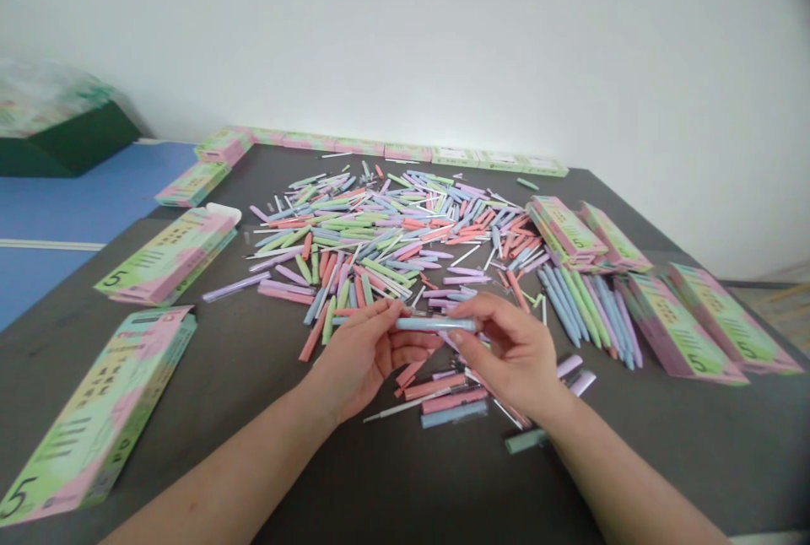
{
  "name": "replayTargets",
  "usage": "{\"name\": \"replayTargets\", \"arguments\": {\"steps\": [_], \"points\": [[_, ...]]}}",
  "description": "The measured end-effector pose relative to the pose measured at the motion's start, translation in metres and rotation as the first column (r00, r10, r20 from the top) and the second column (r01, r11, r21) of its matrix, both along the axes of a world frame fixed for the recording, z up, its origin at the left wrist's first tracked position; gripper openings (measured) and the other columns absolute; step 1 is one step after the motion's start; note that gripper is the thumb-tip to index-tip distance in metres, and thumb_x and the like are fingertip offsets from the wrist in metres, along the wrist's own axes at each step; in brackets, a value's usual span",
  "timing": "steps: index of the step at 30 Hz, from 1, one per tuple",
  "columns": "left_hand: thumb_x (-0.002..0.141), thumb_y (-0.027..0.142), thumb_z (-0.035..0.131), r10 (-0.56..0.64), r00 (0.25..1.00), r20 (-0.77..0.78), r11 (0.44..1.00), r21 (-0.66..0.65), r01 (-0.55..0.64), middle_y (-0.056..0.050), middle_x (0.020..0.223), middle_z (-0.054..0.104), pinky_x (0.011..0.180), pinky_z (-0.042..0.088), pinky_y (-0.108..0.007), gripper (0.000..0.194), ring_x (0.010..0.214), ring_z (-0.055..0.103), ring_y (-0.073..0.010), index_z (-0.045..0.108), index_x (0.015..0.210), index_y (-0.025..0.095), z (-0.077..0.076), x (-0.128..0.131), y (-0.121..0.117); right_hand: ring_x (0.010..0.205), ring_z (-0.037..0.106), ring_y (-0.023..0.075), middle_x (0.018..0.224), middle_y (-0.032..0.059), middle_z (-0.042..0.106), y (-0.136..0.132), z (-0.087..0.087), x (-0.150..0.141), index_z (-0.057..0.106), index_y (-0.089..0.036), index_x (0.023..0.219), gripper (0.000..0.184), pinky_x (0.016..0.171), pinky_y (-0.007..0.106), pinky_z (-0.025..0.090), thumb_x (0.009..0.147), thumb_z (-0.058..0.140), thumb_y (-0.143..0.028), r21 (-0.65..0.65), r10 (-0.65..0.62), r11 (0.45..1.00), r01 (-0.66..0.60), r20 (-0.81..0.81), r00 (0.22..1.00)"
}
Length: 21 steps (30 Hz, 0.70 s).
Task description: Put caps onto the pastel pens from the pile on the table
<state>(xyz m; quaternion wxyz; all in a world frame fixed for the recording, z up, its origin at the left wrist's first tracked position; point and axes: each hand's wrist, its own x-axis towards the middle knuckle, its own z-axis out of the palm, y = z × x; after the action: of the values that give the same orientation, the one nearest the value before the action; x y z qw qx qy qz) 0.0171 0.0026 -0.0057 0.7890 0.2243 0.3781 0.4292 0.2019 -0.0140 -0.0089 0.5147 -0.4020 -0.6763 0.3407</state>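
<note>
A pale blue pen (436, 324) lies level between the two hands (370, 351), above scattered pastel pen parts (392, 233).

Both hands' fingers (387, 334) hold a blue pen (436, 324) — apparently capped — above loose pen parts (380, 224).

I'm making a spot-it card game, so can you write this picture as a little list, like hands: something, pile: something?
left hand: holds one end of a blue pen
right hand: holds its other end
pile: blue, green, purple and coral pen parts, with white sticks
row: blue, green and purple pens side by side, right of the pile
boxes: green and pink, at left, right and back
table: dark
bin: dark green, far left
</note>
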Motion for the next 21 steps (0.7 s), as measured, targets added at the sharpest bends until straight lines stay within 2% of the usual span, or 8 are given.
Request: {"name": "replayTargets", "arguments": {"steps": [2,4,7,11,16,18,21], "points": [[0.096,0.010,0.040,0.008,1.000,0.008,1.000,-0.016,-0.008,-0.008,0.066,0.068,0.052,0.057,-0.020,0.023,0.057,0.070,-0.0146,0.057,0.081,0.010,0.001,0.000,0.000,0.071,0.058,0.0150,0.085,0.0047,0.067,-0.004,0.003,-0.004,0.067,-0.021,0.099,0.021,0.067,0.030,0.048,0.079,0.069,-0.013,0.114,0.007,0.993,-0.021,0.128,0.992],[0.095,0.009,0.039,0.004,1.000,0.009,1.000,-0.014,-0.004,-0.007,0.064,0.067,0.049,0.056,-0.017,0.024,0.052,0.067,-0.0118,0.057,0.080,0.010,0.000,-0.001,0.001,0.069,0.057,0.0149,0.081,0.0041,0.065,-0.005,0.007,-0.006,0.067,-0.020,0.099,0.022,0.064,0.030,0.048,0.079,0.069,-0.012,0.164,-0.008,0.986,-0.020,0.169,0.986],[0.095,0.008,0.039,-0.005,1.000,-0.009,1.000,0.012,0.005,-0.005,0.064,0.065,0.046,0.054,-0.015,0.023,0.051,0.065,-0.0103,0.056,0.079,0.010,-0.001,0.000,0.002,0.067,0.056,0.0143,0.075,0.0027,0.063,-0.004,0.011,-0.007,0.068,-0.020,0.098,0.020,0.060,0.029,0.047,0.079,0.069,-0.012,0.175,-0.036,0.985,0.007,0.163,0.986],[0.095,0.009,0.041,-0.002,0.999,-0.041,0.999,0.036,0.004,-0.004,0.067,0.064,0.049,0.054,-0.015,0.021,0.053,0.064,-0.0089,0.054,0.078,0.011,-0.005,0.000,0.002,0.071,0.061,0.0164,0.080,0.0043,0.067,-0.005,0.014,-0.006,0.068,-0.021,0.098,0.020,0.062,0.030,0.049,0.079,0.070,-0.013,0.200,0.018,0.979,-0.051,0.162,0.987],[0.094,0.020,0.050,-0.167,0.983,-0.077,0.981,0.083,0.174,-0.002,0.060,0.063,0.043,0.049,-0.013,0.013,0.046,0.058,-0.0076,0.053,0.082,0.014,-0.012,0.001,-0.002,0.073,0.062,0.0168,0.087,0.0061,0.067,-0.008,0.013,-0.006,0.066,-0.023,0.101,0.025,0.065,0.031,0.051,0.078,0.073,-0.015,0.233,-0.008,0.971,-0.049,0.239,0.971],[0.091,0.025,0.057,-0.184,0.978,-0.101,0.973,0.121,0.195,-0.001,0.061,0.062,0.044,0.048,-0.013,0.014,0.047,0.057,-0.0075,0.052,0.082,0.015,-0.015,0.002,-0.004,0.080,0.063,0.0183,0.093,0.0079,0.066,-0.008,0.010,-0.008,0.065,-0.022,0.102,0.024,0.070,0.032,0.052,0.079,0.071,-0.016,0.253,-0.013,0.966,-0.055,0.262,0.965],[0.087,0.031,0.062,-0.182,0.968,-0.172,0.967,0.146,0.207,0.000,0.063,0.061,0.045,0.049,-0.014,0.019,0.048,0.058,-0.0078,0.052,0.083,0.015,-0.018,0.002,-0.006,0.088,0.064,0.0192,0.096,0.0091,0.067,-0.006,0.006,-0.012,0.063,-0.020,0.104,0.020,0.077,0.032,0.053,0.085,0.063,-0.015,0.211,0.056,0.969,-0.130,0.326,0.944]]}}
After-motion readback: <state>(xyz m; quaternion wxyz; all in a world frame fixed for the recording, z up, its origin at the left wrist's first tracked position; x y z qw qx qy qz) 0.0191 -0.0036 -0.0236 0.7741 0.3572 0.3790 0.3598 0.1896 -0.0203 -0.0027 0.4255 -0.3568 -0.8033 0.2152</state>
